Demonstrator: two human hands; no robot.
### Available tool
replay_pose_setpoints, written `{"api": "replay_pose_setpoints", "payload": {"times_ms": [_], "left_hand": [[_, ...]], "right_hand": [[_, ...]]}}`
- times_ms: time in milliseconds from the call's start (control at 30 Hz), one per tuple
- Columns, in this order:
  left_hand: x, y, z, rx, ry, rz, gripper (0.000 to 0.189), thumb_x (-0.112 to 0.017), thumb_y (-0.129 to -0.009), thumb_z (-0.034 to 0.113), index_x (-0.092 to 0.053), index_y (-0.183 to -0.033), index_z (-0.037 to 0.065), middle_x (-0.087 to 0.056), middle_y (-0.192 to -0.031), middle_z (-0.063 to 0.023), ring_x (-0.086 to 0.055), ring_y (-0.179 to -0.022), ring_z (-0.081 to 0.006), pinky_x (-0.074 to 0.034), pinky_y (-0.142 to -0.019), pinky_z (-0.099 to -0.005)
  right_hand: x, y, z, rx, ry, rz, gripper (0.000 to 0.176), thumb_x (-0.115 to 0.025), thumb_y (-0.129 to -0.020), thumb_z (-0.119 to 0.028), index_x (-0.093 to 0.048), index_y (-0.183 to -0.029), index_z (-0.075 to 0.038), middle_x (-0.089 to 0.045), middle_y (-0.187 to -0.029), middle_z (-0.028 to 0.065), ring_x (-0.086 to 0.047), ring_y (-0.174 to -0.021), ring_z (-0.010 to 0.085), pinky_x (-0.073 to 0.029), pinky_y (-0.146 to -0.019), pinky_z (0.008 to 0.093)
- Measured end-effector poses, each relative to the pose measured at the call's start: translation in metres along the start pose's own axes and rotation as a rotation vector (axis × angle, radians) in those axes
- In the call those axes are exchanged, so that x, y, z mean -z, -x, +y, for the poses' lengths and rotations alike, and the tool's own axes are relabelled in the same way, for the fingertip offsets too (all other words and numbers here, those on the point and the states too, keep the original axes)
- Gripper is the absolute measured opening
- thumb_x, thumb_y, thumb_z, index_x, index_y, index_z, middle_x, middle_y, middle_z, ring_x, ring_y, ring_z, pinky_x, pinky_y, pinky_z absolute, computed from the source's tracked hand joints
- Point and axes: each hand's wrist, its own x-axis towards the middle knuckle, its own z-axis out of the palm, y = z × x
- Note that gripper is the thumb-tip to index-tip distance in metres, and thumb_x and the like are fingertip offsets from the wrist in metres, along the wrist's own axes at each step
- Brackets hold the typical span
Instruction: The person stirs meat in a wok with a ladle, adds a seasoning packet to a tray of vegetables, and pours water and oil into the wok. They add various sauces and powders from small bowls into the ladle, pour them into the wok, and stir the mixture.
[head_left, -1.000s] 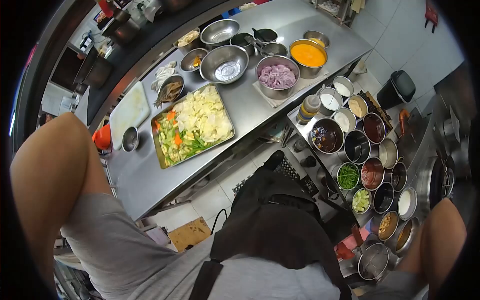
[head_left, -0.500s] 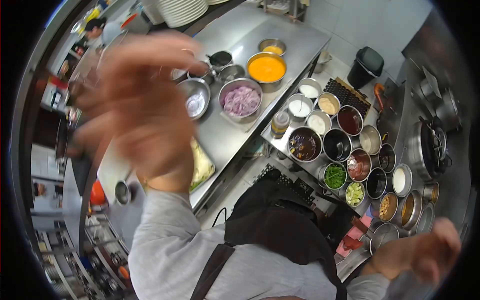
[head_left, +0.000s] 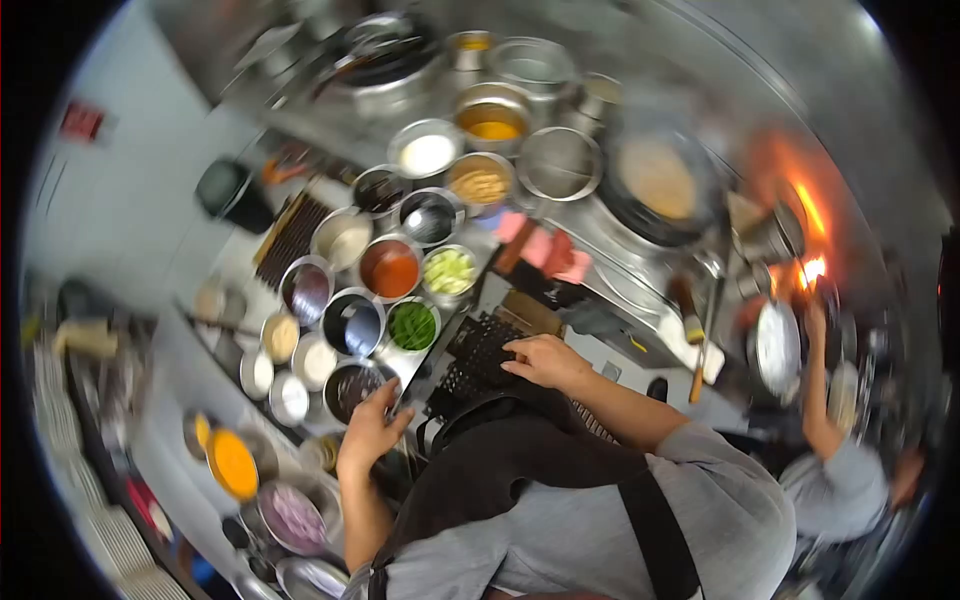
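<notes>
Just beside a metal bowl of dark liquid (head_left: pixel 352 388), my left hand (head_left: pixel 375 430) hangs with fingers apart and nothing in them. My right hand (head_left: pixel 545 362) is in front of my apron (head_left: pixel 520 445), its fingers loosely stretched and also without anything in them. Below it, a black perforated mat (head_left: pixel 487 350) shows on the floor. Between the hands and the back of the counter stand a container of chopped green herbs (head_left: pixel 413 325), one of pale green pieces (head_left: pixel 449 271) and one of orange-red sauce (head_left: pixel 391 267).
A mesh strainer (head_left: pixel 559 163) and a large black wok (head_left: pixel 655 185) stand at the back. Flames (head_left: pixel 811 270) rise at the right, where another person's arm (head_left: pixel 818 380) reaches toward a pan (head_left: pixel 776 345). Orange liquid (head_left: pixel 233 463) and sliced purple onion (head_left: pixel 292 514) fill bowls lower left.
My view has swung right, bringing the stove, flames and another person into sight. My hands, wide apart and blurred before, are now lower and closer together in front of my body.
</notes>
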Motion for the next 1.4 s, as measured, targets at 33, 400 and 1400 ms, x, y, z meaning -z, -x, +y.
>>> {"api": "replay_pose_setpoints", "payload": {"times_ms": [33,400,1400], "left_hand": [[0.006,-0.014,0.005,0.009,-0.059,-0.041,0.052,-0.068,-0.078,0.02,-0.052,-0.123,0.0,-0.062,-0.106,-0.0231,-0.062,-0.098,-0.0343,-0.048,-0.083,-0.0381],[-0.107,-0.137,0.171,-0.36,-0.155,-0.142,0.053,-0.069,-0.079,0.022,-0.052,-0.124,0.002,-0.064,-0.101,-0.0203,-0.063,-0.094,-0.0318,-0.049,-0.081,-0.0379],[-0.366,-0.418,0.31,-1.148,-0.409,0.058,0.021,-0.059,-0.084,0.021,-0.061,-0.074,0.003,-0.063,-0.076,-0.0164,-0.059,-0.077,-0.0338,-0.045,-0.077,-0.0435]], "right_hand": [[0.007,0.007,0.006,-0.025,-0.029,0.047,0.037,-0.065,-0.081,-0.03,-0.064,-0.104,-0.002,-0.066,-0.083,0.0171,-0.064,-0.079,0.0336,-0.05,-0.073,0.0408],[0.114,0.165,0.232,-0.57,-0.138,0.828,0.029,-0.064,-0.081,-0.024,-0.066,-0.104,-0.007,-0.067,-0.089,0.0183,-0.066,-0.083,0.0321,-0.051,-0.074,0.0377],[0.172,0.201,0.27,-0.866,-0.224,0.971,0.044,-0.055,-0.078,-0.009,-0.05,-0.12,0.003,-0.057,-0.065,0.0207,-0.06,-0.062,0.0329,-0.047,-0.06,0.0423]]}}
